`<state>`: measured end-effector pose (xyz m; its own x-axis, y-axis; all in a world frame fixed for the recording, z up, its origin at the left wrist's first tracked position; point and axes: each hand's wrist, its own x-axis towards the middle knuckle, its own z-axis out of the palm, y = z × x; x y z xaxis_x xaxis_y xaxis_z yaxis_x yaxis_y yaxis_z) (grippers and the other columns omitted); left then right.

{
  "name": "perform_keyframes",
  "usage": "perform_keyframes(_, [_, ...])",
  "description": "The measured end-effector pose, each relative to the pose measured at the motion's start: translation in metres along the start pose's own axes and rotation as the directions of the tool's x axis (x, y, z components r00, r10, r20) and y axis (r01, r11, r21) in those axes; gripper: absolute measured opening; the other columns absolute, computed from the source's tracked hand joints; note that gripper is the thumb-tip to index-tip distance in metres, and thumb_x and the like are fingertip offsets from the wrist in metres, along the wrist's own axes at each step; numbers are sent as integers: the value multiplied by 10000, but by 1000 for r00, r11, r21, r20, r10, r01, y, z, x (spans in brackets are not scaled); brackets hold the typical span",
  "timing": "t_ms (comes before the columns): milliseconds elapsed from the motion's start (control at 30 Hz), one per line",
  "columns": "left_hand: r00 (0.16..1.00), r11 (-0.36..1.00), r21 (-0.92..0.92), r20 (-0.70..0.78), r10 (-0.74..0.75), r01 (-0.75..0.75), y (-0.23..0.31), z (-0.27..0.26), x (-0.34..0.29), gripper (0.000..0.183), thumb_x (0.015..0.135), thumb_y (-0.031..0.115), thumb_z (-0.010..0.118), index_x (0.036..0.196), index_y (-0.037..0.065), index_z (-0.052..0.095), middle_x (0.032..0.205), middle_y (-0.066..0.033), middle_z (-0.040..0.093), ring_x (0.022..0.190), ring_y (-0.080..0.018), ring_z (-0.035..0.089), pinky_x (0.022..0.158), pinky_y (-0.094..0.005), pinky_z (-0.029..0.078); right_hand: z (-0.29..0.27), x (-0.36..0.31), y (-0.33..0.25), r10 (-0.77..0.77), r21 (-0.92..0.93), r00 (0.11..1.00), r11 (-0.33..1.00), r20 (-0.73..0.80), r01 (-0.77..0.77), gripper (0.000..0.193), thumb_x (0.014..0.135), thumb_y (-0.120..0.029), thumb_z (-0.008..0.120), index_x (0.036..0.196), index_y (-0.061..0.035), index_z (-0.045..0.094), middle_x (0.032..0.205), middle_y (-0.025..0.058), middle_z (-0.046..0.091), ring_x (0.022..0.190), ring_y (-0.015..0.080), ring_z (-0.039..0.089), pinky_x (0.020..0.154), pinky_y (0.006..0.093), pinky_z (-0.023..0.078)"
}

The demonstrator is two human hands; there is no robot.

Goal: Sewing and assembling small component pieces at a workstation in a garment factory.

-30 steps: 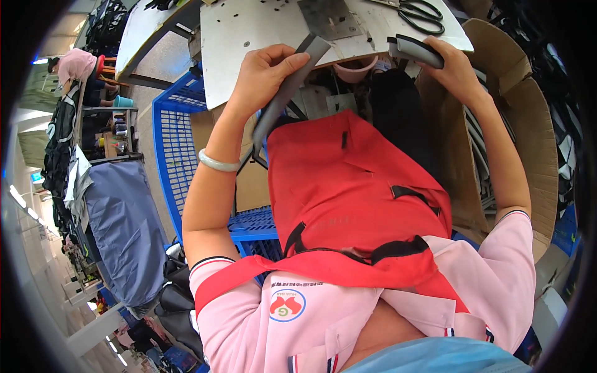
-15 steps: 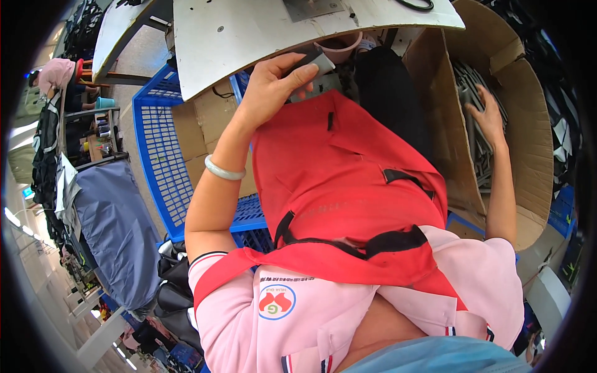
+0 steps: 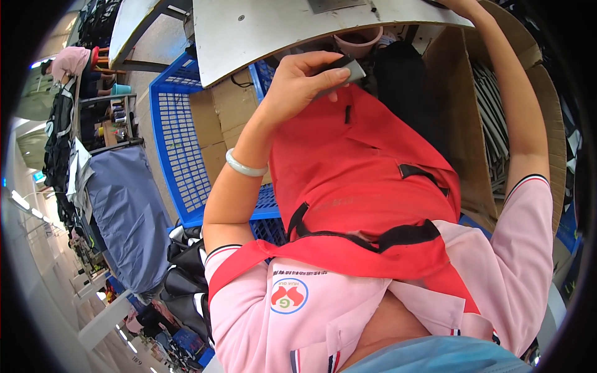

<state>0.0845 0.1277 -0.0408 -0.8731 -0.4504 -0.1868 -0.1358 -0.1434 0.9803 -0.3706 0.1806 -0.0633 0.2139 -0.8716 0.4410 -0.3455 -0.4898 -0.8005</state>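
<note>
My left hand [image 3: 306, 84] pinches a small flat strip, black with a grey face [image 3: 354, 69], between thumb and fingers, just off the front edge of the white table [image 3: 267, 40]. At the upper right, my right hand [image 3: 461, 6] is over the table's right end, partly cut off by the picture's edge. Its fingers close at a black curved handle [image 3: 435, 3], of which only a bit shows. Below my hands, a red apron [image 3: 367, 180] with black straps covers my lap.
A tall cardboard box [image 3: 457, 112] on the right holds many grey strips [image 3: 491, 112]. To the left stands a blue plastic crate [image 3: 180, 137] with cardboard inside. A pink bucket [image 3: 359, 45] sits under the table. Farther left are a blue-grey covered stack [image 3: 127, 217] and another person [image 3: 69, 64].
My right hand has left the strips in the cardboard box and moved up to the table's right end. My left hand still holds its strip. The view has shifted slightly.
</note>
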Motion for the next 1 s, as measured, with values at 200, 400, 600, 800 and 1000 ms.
perform_keyframes(200, [997, 999, -44, -76, 10, -14, -15, -17, -17, 345, 885, 111, 702, 1177, -50, 611, 913, -101, 685, 705, -139, 646, 681, -241, 520, 79, 58, -66, 585, -795, 753, 281, -301, -537, 360, 710, -121, 651, 1050, -7, 620, 970, 196, 652, 958, 340, 620, 834, 399, 497])
perform_keyframes(400, [996, 996, -60, -60, 69, -72, -11, -10, -9, 292, 897, 158, 682, 1112, -37, 651, 870, -55, 678, 696, -95, 594, 635, -223, 477, 152, -13, -79, 417, -360, 891, 815, -179, -454, 423, 900, -166, 653, 1257, 17, 520, 1035, 78, 595, 944, 139, 569, 856, 264, 450])
perform_keyframes(600, [994, 998, -39, -96, 54, -58, -10, -12, -15, 308, 897, 153, 683, 1135, -40, 649, 898, -55, 679, 740, -97, 603, 659, -234, 500, 228, -37, -157, 679, -168, 732, 716, -60, -678, 763, 679, -374, 852, 1247, -34, 474, 892, 35, 462, 760, 141, 445, 711, 284, 427])
perform_keyframes(800, [996, 998, -12, -71, 55, -56, -11, -7, -12, 339, 900, 153, 686, 1179, -32, 626, 903, -69, 683, 709, -106, 614, 667, -228, 503, 234, -46, -158, 709, -122, 705, 701, 15, -703, 746, 671, -371, 857, 1219, -33, 480, 844, 24, 434, 685, 131, 407, 634, 297, 390])
perform_keyframes(1000, [995, 999, 3, -80, 54, -54, -9, -7, -14, 349, 905, 153, 687, 1194, -29, 619, 884, -79, 687, 678, -113, 625, 656, -224, 505, 236, -52, -152, 677, -148, 732, 719, -71, -679, 741, 666, -392, 853, 1199, -28, 489, 821, 28, 437, 695, 140, 412, 640, 300, 394])
